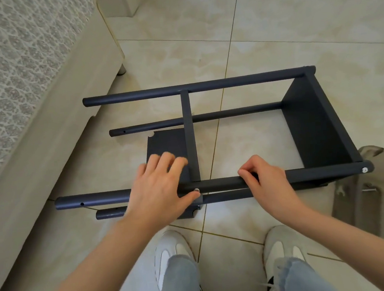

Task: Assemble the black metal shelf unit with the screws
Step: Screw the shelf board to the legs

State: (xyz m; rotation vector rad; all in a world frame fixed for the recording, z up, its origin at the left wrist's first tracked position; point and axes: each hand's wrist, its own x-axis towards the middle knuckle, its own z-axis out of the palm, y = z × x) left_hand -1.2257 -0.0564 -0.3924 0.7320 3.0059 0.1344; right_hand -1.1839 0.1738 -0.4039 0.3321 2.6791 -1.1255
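Note:
The black metal shelf unit [312, 123] lies on its side on the tiled floor, its four poles running left to right. One shelf closes its right end, and a middle shelf [190, 134] shows edge-on. A loose black panel [165, 145] lies flat on the floor beneath. My left hand [157, 190] rests over the nearest upper pole [316, 172] with fingers spread, its thumb tip touching a silver screw [197, 190] in that pole. My right hand [266, 180] grips the same pole further right. Another screw [365, 170] sits at the pole's right end.
A beige sofa [32, 113] runs along the left, its leg [121, 69] near the unit's far corner. A khaki cloth bag [365, 199] lies at the right by the unit's end. My white shoes [172, 247] stand just in front of the unit.

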